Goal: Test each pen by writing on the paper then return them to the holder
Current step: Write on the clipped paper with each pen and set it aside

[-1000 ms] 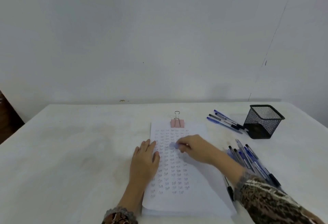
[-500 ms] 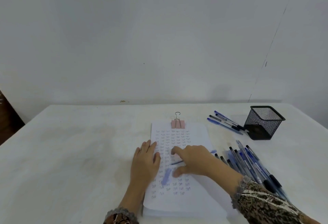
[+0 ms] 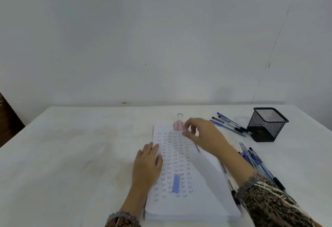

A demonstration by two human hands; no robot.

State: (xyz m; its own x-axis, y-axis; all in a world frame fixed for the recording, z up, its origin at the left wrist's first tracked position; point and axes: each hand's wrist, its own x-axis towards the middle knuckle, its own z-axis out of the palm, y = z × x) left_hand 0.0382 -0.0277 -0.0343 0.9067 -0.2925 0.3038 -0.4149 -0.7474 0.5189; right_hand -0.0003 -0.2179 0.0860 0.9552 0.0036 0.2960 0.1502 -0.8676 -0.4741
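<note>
A stack of white paper [image 3: 203, 178] covered in rows of small written marks lies in front of me, held by a pink binder clip [image 3: 178, 125] at its top edge. My left hand [image 3: 147, 163] rests flat on the paper's left edge. My right hand [image 3: 203, 135], motion-blurred, hovers over the top of the sheet beside the clip, fingers curled round a thin blue pen [image 3: 197, 148] whose lower end sticks out below the hand. A blue pen cap [image 3: 176, 183] lies loose on the lower part of the sheet. The black mesh holder [image 3: 267, 125] stands at the right rear.
Three capped pens [image 3: 229, 124] lie just left of the holder. A pile of several blue pens [image 3: 258, 163] lies right of the paper, partly under my right forearm. The white table [image 3: 80, 154] meets a white wall behind.
My right hand went down the sheet, left the blue cap on the paper, then moved up toward the binder clip with the pen. My left hand stayed put.
</note>
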